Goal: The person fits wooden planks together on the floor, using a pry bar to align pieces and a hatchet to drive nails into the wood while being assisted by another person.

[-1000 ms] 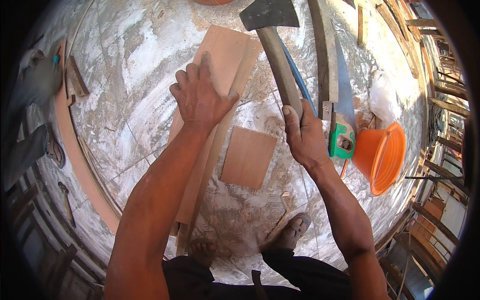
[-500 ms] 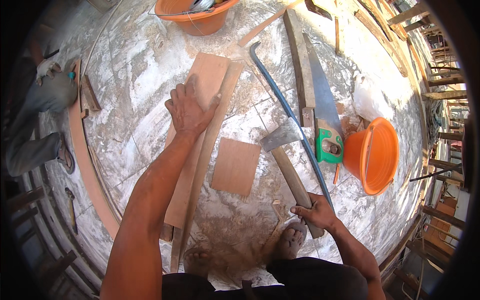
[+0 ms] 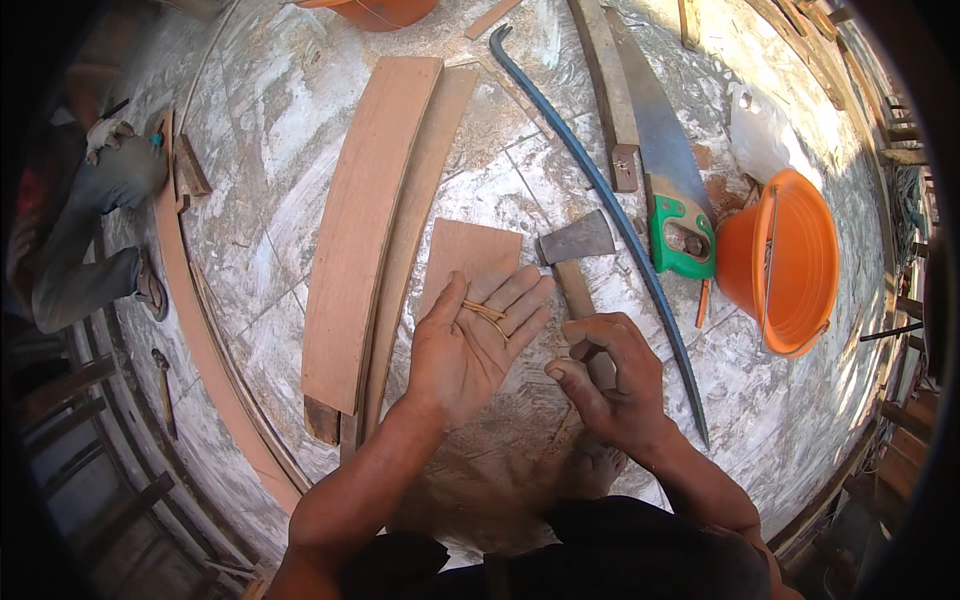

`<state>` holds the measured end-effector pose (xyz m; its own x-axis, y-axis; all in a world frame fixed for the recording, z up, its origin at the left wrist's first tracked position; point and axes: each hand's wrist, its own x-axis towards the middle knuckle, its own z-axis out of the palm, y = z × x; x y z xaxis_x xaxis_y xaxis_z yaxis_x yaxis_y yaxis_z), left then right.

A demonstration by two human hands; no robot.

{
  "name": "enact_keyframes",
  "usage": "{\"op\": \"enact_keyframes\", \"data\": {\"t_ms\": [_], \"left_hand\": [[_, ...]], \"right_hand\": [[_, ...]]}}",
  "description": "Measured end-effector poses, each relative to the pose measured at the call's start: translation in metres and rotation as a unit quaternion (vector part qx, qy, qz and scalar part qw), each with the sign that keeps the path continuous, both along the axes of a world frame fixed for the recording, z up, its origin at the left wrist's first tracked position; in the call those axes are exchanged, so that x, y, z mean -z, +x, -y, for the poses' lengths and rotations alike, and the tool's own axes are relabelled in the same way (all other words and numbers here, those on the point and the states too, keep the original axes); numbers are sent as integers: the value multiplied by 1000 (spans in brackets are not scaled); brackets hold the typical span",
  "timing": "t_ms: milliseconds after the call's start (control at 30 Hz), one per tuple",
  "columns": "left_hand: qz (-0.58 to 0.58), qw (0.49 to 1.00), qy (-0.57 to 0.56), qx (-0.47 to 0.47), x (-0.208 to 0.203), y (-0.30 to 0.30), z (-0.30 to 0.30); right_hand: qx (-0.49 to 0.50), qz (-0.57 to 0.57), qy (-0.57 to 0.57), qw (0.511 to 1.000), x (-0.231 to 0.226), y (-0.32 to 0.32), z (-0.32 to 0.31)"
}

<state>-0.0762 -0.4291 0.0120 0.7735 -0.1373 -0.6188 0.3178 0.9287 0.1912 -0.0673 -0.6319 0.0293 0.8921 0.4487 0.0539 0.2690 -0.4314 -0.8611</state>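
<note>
My left hand is held palm up with its fingers stretched out, and a few thin yellowish nails lie across the palm and fingers. To its right my right hand has half-curled fingers, the thumb apart from them, and nothing visible in it. A hatchet lies on the floor, its wooden handle partly hidden behind my right hand. Beneath my left hand is a square piece of plywood, partly covered. Left of that, a long plywood strip lies over a wooden board.
A blue crowbar, a handsaw with green handle and a timber beam lie to the right. An orange bucket rests beside them. At the far left another person sits by a long plywood strip; a hammer lies nearby.
My right hand has let go of the hatchet, which now lies on the floor. My left hand has left the plywood strip and turned palm up, showing nails.
</note>
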Motion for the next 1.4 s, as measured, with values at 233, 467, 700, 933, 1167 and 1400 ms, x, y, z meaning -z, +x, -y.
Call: {"op": "enact_keyframes", "data": {"t_ms": [233, 467, 700, 933, 1167, 1400], "left_hand": [[144, 972, -176, -66, 19, -34, 11], [-1, 996, 5, -95, 4, -49, 32], [18, 994, 77, -78, -4, -51, 39], [-46, 994, 33, -88, 2, -52, 37], [-139, 983, 88, -80, 5, -55, 42], [-161, 981, 100, -29, 19, -65, 41]], "right_hand": [[-72, 56, -6, 996, 7, 8, -24], [-99, 65, -26, 993, 21, -4, -23], [-82, 32, -2, 996, 17, -4, -27], [-65, -23, -16, 997, 28, -12, -24], [-107, 32, -46, 993, 38, -14, -31], [-134, 14, -137, 981, 40, -17, -30]]}}
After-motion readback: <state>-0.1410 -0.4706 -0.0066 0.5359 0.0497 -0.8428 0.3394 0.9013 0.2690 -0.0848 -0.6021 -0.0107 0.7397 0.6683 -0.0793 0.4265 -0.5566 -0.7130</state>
